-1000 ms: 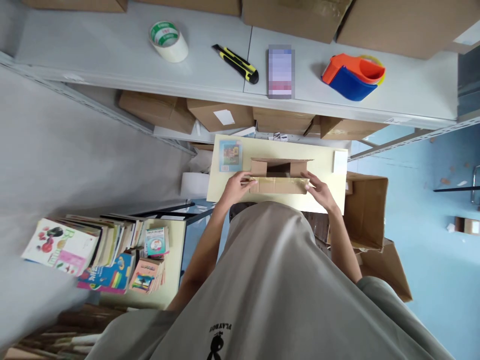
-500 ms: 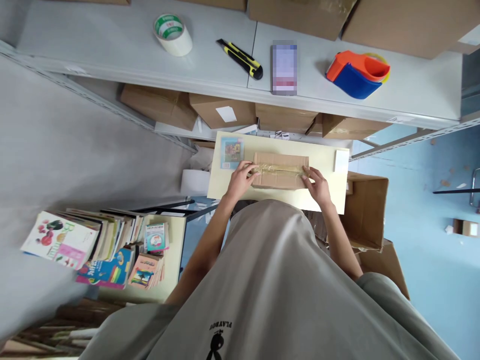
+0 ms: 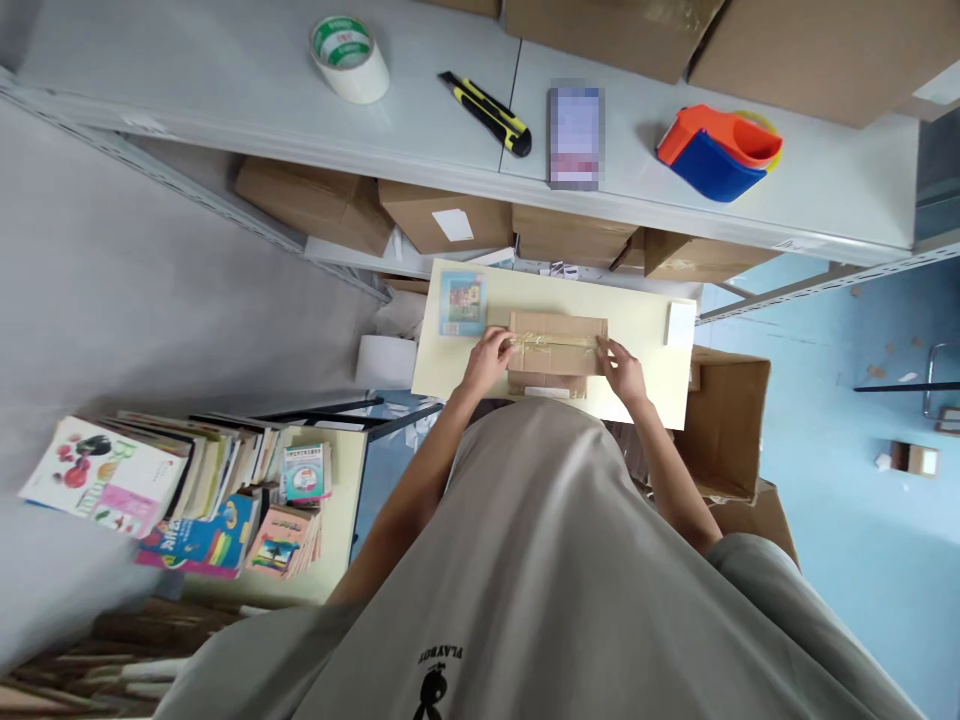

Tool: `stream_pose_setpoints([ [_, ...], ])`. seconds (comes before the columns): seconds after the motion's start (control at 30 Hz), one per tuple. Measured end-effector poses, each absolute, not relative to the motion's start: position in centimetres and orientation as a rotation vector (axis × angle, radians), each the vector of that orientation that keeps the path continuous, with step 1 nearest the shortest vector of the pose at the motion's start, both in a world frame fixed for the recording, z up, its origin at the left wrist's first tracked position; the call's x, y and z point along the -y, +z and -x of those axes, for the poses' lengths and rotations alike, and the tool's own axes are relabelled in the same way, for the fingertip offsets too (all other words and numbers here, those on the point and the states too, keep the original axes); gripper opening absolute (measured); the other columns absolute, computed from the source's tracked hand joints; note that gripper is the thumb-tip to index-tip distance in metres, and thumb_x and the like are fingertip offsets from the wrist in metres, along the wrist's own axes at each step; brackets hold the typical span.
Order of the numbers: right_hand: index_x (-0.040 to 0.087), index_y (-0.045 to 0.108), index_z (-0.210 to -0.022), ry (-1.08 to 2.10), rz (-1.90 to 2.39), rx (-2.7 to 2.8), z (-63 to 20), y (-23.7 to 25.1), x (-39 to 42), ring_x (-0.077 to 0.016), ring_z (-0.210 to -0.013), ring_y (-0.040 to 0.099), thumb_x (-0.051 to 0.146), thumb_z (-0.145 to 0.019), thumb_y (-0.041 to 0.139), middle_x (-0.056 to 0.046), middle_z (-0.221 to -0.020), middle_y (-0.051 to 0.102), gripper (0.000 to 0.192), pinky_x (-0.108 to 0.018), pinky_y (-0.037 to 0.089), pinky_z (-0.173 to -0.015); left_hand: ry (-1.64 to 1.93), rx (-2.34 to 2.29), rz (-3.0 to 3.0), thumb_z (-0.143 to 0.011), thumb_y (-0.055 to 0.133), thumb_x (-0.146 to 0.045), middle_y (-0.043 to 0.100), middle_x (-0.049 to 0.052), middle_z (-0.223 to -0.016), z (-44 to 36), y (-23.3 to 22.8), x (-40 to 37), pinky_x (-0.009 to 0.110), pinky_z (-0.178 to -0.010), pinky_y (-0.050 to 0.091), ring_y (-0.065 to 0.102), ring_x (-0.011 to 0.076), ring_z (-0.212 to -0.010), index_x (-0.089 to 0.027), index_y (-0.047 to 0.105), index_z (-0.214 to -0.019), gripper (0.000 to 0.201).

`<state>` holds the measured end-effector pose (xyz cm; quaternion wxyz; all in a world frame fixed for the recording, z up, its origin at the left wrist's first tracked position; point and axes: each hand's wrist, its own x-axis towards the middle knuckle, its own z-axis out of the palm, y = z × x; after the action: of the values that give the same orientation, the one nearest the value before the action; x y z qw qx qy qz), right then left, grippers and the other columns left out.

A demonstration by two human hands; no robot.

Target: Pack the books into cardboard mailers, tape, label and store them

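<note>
A small cardboard box [image 3: 556, 358] with yellowish clear tape along its top seam is between my hands, over a pale yellow tabletop [image 3: 645, 385]. Its near side, with a white label, shows below the top. My left hand [image 3: 489, 358] grips the left end, fingers bent at the tape. At the right end, my right hand [image 3: 622, 372] pinches the box with thumb and fingers. A picture book [image 3: 462, 303] lies left of the box, and a white rectangular item [image 3: 681, 324] lies at the tabletop's right edge.
Across the front runs a grey shelf [image 3: 247, 100] with a tape roll [image 3: 360, 75], box cutter [image 3: 491, 115], blurred phone-shaped item [image 3: 576, 137] and orange-blue tape dispenser [image 3: 720, 152]. Stacked books [image 3: 105, 478] stand lower left. An open carton [image 3: 724, 430] is right of the tabletop.
The box has tilted, so its near side and white label now show. Both hands have moved with it, the right one slightly inward to the left.
</note>
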<state>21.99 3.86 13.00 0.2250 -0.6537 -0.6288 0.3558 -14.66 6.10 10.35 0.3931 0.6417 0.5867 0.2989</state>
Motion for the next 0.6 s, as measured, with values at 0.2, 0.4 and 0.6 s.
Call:
stream_pose_setpoints([
  [0.2, 0.034, 0.083, -0.157, 0.99, 1.85, 1.687, -23.0, 11.8, -3.2, -0.0411, -0.12, 0.09, 0.076, -0.113, 0.059, -0.01, -0.167, 0.077, 0.066, -0.066, 0.074, -0.11, 0.801, -1.514, -1.602, -0.104, 0.072, -0.016, 0.078, 0.013, -0.138, 13.7, 10.4, -6.0, 0.041, -0.113, 0.064, 0.078, 0.0247, -0.11, -0.023, 0.084, -0.123, 0.024],
  [0.4, 0.039, 0.085, -0.155, 0.918, 1.987, 1.798, -23.2, 11.7, -4.4, -0.0469, -0.129, 0.087, 0.062, -0.113, 0.066, -0.008, -0.167, 0.077, 0.051, -0.074, 0.068, -0.116, 0.774, -1.489, -1.6, -0.104, 0.076, -0.018, 0.078, 0.013, -0.138, 14.1, 10.4, -6.6, 0.041, -0.112, 0.066, 0.078, 0.0239, -0.106, -0.023, 0.085, -0.121, 0.02],
  [0.6, 0.038, 0.08, -0.159, 0.912, 1.912, 1.884, -23.2, 12.4, -4.0, -0.0391, -0.12, 0.089, 0.051, -0.116, 0.059, -0.009, -0.166, 0.078, 0.05, -0.065, 0.073, -0.111, 0.694, -1.47, -1.626, -0.103, 0.076, -0.018, 0.078, 0.011, -0.133, 15.0, 10.9, -6.9, 0.041, -0.104, 0.07, 0.079, 0.0217, -0.094, -0.024, 0.086, -0.121, 0.021],
])
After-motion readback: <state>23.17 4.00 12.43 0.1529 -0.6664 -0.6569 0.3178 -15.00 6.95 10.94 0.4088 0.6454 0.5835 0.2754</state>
